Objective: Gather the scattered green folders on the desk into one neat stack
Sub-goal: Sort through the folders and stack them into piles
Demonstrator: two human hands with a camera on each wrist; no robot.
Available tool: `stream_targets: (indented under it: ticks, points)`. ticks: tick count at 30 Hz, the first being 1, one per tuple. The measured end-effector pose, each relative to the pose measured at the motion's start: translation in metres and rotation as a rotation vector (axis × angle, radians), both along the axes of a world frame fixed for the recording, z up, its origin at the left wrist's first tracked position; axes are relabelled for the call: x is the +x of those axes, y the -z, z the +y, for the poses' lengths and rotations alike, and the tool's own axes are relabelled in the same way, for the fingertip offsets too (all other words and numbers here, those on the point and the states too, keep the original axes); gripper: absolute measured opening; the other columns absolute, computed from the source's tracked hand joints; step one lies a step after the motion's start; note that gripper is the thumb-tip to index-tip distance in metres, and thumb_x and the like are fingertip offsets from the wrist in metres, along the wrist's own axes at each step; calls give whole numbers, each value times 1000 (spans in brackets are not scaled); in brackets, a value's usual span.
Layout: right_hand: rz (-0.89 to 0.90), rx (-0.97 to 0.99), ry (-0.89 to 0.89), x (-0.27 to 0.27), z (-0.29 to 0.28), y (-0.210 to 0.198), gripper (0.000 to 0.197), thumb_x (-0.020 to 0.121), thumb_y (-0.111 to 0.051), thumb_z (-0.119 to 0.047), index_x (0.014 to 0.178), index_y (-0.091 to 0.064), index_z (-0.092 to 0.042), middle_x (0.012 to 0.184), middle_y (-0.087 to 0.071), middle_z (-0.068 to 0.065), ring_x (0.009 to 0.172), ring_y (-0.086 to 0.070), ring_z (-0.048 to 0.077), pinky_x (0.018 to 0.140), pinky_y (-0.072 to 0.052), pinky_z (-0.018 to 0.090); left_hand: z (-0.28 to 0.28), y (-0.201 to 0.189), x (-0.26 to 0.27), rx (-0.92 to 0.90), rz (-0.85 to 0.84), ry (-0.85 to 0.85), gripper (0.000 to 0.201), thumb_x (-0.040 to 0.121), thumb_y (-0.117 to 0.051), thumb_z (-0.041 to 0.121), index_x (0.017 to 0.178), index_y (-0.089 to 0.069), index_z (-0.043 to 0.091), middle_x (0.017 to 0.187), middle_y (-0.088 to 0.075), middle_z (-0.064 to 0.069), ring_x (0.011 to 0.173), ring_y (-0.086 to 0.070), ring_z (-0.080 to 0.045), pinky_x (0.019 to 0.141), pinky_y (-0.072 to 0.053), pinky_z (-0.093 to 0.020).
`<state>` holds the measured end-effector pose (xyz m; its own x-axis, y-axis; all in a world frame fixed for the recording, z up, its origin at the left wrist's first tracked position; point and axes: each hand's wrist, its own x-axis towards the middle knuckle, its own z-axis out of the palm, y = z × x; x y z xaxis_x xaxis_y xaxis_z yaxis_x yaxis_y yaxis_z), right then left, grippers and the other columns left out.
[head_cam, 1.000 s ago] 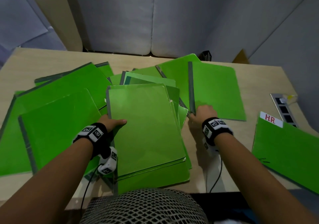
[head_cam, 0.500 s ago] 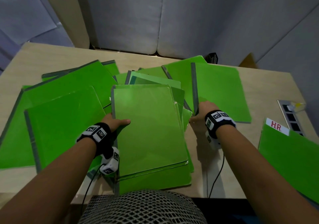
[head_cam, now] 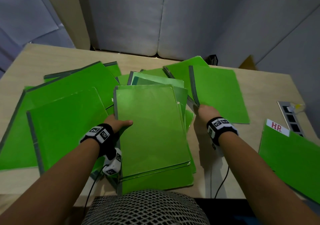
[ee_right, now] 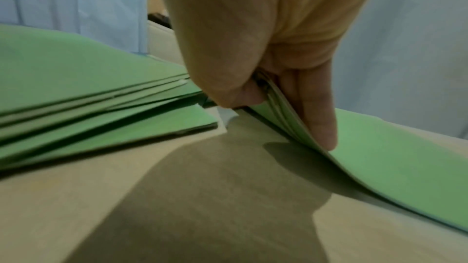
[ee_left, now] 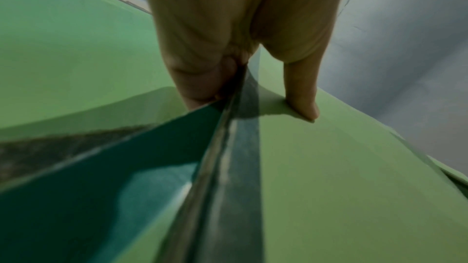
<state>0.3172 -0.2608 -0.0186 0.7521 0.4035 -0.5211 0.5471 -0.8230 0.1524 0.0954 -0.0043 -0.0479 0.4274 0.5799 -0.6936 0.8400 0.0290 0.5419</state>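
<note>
Several green folders lie fanned over the wooden desk [head_cam: 225, 169]. A loose stack of folders [head_cam: 152, 129] sits at the front centre. My left hand [head_cam: 117, 122] grips the stack's left spine edge [ee_left: 228, 147], thumb [ee_left: 301, 97] on the top cover and fingers underneath. My right hand [head_cam: 207, 109] pinches the near left corner of the right folder [head_cam: 220, 93] and holds that corner raised off the desk; in the right wrist view the thumb [ee_right: 316, 117] lies on the cover [ee_right: 392, 157] with the fingers curled below. More folders [head_cam: 65, 120] overlap at the left.
A green folder tabbed "HR." [head_cam: 292, 153] lies at the right edge. A grey power strip [head_cam: 290, 117] sits beyond it. A small black mesh holder [head_cam: 213, 60] stands at the desk's back edge. Grey panels wall the back. Cables [head_cam: 222, 181] hang over the front edge.
My right hand has lifted the corner of the right folder off the desk. My left hand keeps its hold on the centre stack's left edge.
</note>
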Motion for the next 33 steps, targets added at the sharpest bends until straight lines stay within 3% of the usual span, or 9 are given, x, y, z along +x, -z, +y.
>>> stream_targets:
  ticks: [8, 12, 16, 21, 23, 27, 29, 31, 33]
  points:
    - [-145, 61, 72, 24, -28, -35, 28, 95, -41, 5, 122, -47, 11, 121, -59, 31, 111, -60, 43, 87, -47, 46, -4, 0, 0, 20, 6, 8, 79, 76, -78, 36, 135, -43, -3, 126, -57, -22, 110, -58, -38, 85, -51, -41]
    - [-148, 122, 98, 24, -22, -64, 28, 94, -47, -2, 121, -50, 8, 121, -58, 30, 110, -59, 41, 84, -47, 42, -5, -4, 2, 31, 8, -8, 83, 74, -79, 36, 136, -42, -4, 128, -56, -22, 111, -58, -38, 87, -52, -43]
    - [5, 71, -51, -22, 1, -75, 23, 97, -48, -9, 115, -58, 1, 114, -65, 20, 96, -63, 32, 72, -45, 33, -6, -6, 5, 42, 19, -3, 84, 72, -80, 39, 134, -44, -4, 124, -58, -22, 108, -59, -38, 80, -53, -39]
    - [172, -63, -265, -116, 34, -40, 30, 99, -45, -8, 123, -57, 4, 118, -65, 17, 107, -65, 33, 87, -52, 36, -8, -5, 3, 40, 15, -12, 91, 68, -81, 44, 136, -42, -2, 125, -58, -22, 108, -60, -39, 82, -55, -43]
    - [210, -83, -268, -134, 40, -29, 31, 100, -46, -16, 121, -59, 2, 112, -66, 14, 99, -66, 30, 84, -54, 37, -9, -5, 3, 41, 8, -17, 91, 69, -81, 43, 137, -40, -1, 126, -57, -23, 109, -59, -40, 83, -55, -44]
    - [120, -12, -79, -122, 44, -25, 59, 91, -43, -64, 97, -59, -8, 79, -58, 4, 70, -60, 20, 65, -55, 32, -9, -4, 2, 38, -5, -28, 92, 69, -82, 42, 138, -39, -1, 128, -56, -23, 111, -58, -40, 88, -54, -47]
    - [50, 104, 61, -110, 50, -17, 79, 84, -43, -74, 128, -47, -8, 111, -61, 13, 99, -63, 31, 78, -57, 42, -8, -4, 1, 36, -8, -24, 93, 68, -82, 43, 138, -40, -1, 128, -56, -23, 111, -59, -40, 89, -54, -48]
    - [70, 150, 175, -104, 57, -3, 102, 78, -49, -77, 151, -16, -13, 153, -26, 23, 136, -34, 46, 98, -45, 59, -8, -4, 1, 37, -11, -15, 93, 68, -82, 43, 138, -40, -1, 128, -56, -23, 110, -59, -40, 89, -54, -48]
    - [136, 158, 271, -102, 65, 9, 113, 76, -55, -75, 155, 1, -17, 161, 2, 21, 143, -9, 52, 105, -35, 65, -8, -3, 1, 36, -19, -10, 92, 69, -82, 42, 139, -39, 0, 128, -56, -23, 110, -59, -39, 89, -53, -48]
